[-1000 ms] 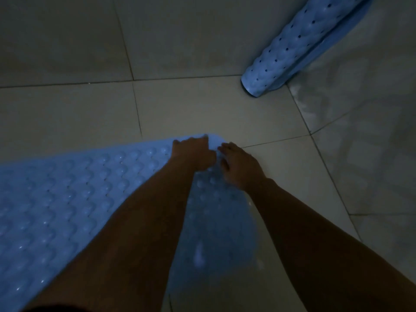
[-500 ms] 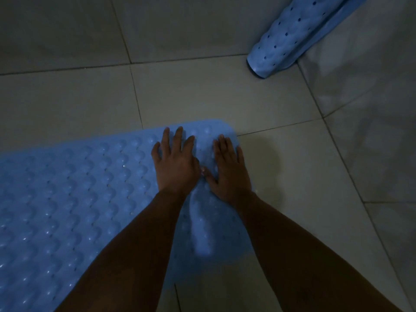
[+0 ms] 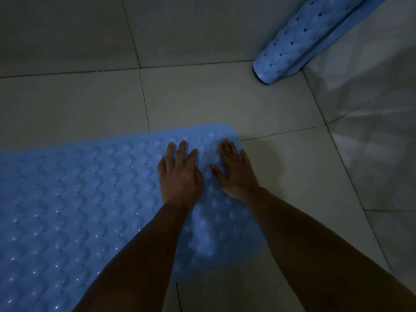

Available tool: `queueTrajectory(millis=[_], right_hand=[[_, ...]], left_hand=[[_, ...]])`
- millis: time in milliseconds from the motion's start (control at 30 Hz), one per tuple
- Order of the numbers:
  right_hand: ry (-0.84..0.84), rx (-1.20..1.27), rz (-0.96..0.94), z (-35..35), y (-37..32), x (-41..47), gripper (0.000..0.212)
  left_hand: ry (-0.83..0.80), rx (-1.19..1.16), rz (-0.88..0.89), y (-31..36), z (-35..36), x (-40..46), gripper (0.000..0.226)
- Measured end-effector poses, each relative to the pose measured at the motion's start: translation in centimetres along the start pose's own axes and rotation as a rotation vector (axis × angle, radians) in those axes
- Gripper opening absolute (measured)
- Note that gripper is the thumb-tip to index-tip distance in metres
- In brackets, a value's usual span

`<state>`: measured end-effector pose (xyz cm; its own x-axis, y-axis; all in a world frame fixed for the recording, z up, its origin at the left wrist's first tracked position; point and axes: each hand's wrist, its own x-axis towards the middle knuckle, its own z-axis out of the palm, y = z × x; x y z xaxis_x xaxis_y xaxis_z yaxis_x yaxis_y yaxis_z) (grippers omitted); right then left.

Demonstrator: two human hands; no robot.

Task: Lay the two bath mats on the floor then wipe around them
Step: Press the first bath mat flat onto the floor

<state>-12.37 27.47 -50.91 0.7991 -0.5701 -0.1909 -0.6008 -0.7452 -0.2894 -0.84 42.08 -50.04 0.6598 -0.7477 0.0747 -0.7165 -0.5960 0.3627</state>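
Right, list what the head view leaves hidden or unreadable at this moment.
- Flat bath mat: its left and near parts run off the frame edges; the forearms cover more.
- Rolled bath mat: its upper end is cut off by the top edge.
- Mat under the left hand and right hand: hidden by the palms.
- No wiping cloth shows.

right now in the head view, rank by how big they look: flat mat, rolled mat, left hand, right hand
1. flat mat, by far the largest
2. rolled mat, partly cut off by the frame and farther away, so its true size is unsure
3. left hand and right hand, which look alike
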Motion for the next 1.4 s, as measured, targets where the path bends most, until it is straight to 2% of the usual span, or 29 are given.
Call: queueTrajectory(millis=[133, 200, 267, 367, 400, 667, 767, 833, 900, 967, 1067, 1200, 1400], right_hand=[[0.033, 0.108, 0.163, -5.5, 0.0, 4.2, 0.051], [-0.056, 0.231, 0.251, -8.2, 0.5, 7.0, 0.045], [-0.061, 0.351, 0.242, -9.3, 0.8, 8.3, 0.044], [0.223, 0.134, 0.043, -7.7, 1.9, 7.8, 0.041], [0.281, 0.107, 0.035, -7.1, 2.3, 7.4, 0.039], [0.381, 0.164, 0.041, -4.4, 3.5, 3.3, 0.042], [0.345, 0.15, 0.103, -5.3, 2.1, 2.5, 0.045], [0.313, 0.172, 0.17, -6.4, 0.6, 2.0, 0.046], [0.273, 0.188, 0.194, -6.9, -1.4, 1.3, 0.048], [0.215, 0.194, 0.161, -6.6, -3.6, 0.6, 0.051], [0.064, 0.139, 0.061, -4.0, -7.0, -0.5, 0.061], [-0.138, -0.097, -0.039, 1.1, -10.6, -2.0, 0.08], [0.05, -0.223, -0.006, 4.4, -11.2, -2.7, 0.08]], left_hand=[[-0.212, 0.013, 0.106, 2.2, 1.5, 0.2, 0.069], [-0.282, 0.09, 0.176, 3.4, 2.7, -0.2, 0.069], [-0.288, 0.166, 0.219, 4.0, 3.5, -0.5, 0.071], [-0.257, 0.199, 0.218, 4.2, 3.6, -0.6, 0.072], [-0.256, 0.194, 0.216, 4.3, 3.6, -0.5, 0.073], [-0.347, 0.184, 0.211, 4.1, 3.2, -0.9, 0.084], [-0.537, 0.126, 0.194, 4.2, 2.1, 0.8, 0.088], [-0.628, -0.013, 0.111, 3.9, 0.0, 2.5, 0.076], [-0.435, -0.239, -0.061, 2.6, -2.8, 3.5, 0.061], [-0.235, -0.273, -0.123, 0.9, -4.8, 2.9, 0.059], [-0.155, -0.206, -0.159, -1.5, -5.6, 1.0, 0.059], [-0.044, -0.074, -0.145, -4.5, -4.9, -1.2, 0.063], [-0.056, 0.082, -0.082, -7.2, -3.5, -1.9, 0.061]])
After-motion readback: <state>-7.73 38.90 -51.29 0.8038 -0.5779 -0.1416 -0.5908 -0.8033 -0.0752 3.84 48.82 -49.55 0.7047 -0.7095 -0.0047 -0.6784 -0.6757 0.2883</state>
